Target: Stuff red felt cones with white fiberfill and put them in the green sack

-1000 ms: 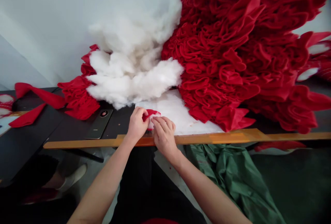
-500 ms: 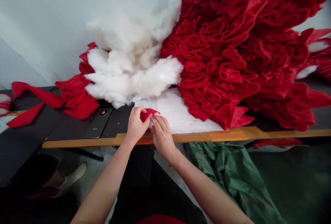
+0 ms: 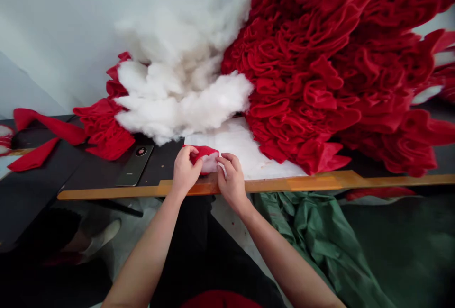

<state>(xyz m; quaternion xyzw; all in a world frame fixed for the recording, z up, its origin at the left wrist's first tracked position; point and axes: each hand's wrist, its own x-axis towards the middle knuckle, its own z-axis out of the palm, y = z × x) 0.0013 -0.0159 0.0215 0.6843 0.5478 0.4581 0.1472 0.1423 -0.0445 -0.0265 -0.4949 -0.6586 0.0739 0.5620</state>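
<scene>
My left hand (image 3: 185,169) is closed around the left part of a small red fabric piece (image 3: 206,150), held low over the front of the table. White stuffing (image 3: 210,162) shows at the piece's right-hand side. Against that side are the bent fingertips of my right hand (image 3: 232,177); what they pinch is too small to make out. Behind both hands rises a big fluffy heap of white stuffing (image 3: 185,109). A white sheet (image 3: 273,168) lies under and to the right of the held piece.
A tall pile of red fabric pieces (image 3: 302,95) fills the right side. A smaller red stack (image 3: 104,130) and a dark phone (image 3: 135,166) are at the left. Along the table's front runs a wooden edge (image 3: 302,185), with green cloth (image 3: 313,232) below it.
My right hand has drawn back to the right, from over the red piece to its right side. More white stuffing now shows there. My left hand keeps its hold.
</scene>
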